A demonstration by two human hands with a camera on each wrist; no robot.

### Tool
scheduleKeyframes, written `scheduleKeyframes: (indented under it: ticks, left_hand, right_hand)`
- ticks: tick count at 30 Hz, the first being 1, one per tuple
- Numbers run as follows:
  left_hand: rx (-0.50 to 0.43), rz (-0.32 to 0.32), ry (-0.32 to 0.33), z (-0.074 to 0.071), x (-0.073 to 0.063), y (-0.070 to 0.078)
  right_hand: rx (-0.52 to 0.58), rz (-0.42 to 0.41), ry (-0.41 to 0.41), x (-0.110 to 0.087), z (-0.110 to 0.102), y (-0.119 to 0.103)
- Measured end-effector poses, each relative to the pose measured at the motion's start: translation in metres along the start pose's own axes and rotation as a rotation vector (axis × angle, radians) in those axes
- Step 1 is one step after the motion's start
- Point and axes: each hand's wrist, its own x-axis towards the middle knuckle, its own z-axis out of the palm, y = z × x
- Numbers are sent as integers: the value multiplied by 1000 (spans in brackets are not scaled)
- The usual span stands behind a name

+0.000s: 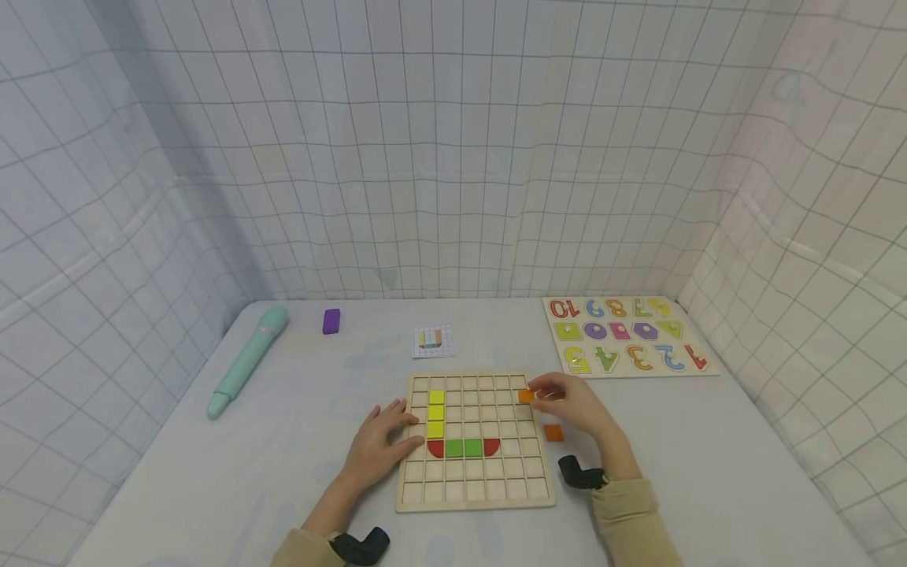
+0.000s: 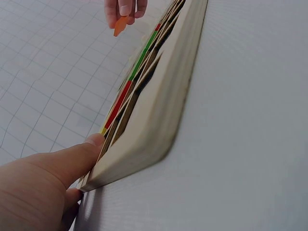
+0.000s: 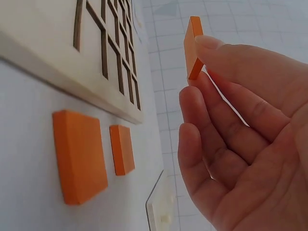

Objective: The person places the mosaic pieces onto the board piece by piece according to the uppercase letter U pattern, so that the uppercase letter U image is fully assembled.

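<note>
A wooden grid board [image 1: 476, 492] lies on the table. A column of yellow square tiles [image 1: 435, 413] sits in it, above a row with two green tiles [image 1: 464, 448] between two red rounded tiles [image 1: 491, 447]. My left hand [image 1: 379, 445] rests at the board's left edge, thumb [image 2: 89, 151] and forefinger touching it. My right hand [image 1: 572, 402] pinches an orange square tile [image 3: 192, 48] between thumb and fingers, above the board's upper right edge. Two more orange tiles [image 3: 81, 156] lie beside the board in the right wrist view; the head view shows only one of them.
Behind the board lies a small card [image 1: 434, 341] printed with a coloured pattern on a grid. A number and shape puzzle [image 1: 631, 337] is at the back right. A purple block [image 1: 331, 321] and a mint-green stick-like object [image 1: 248, 362] lie to the left.
</note>
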Motion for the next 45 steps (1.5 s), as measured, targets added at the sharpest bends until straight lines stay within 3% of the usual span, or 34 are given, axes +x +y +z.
scheduleKeyframes:
  ticks: [8, 17, 25, 45]
  left_hand:
    - [5, -12, -6, 0, -1, 0]
    - [8, -7, 3, 0, -1, 0]
    - [6, -2, 3, 0, -1, -1]
    - [4, 1, -3, -1, -1, 1]
  right_hand:
    - [-24, -63, -67, 2, 16, -13]
    - [-33, -40, -124, 3, 29, -22]
    - [-57, -75, -185, 3, 37, -24]
    - [-86, -87, -221, 3, 49, -26]
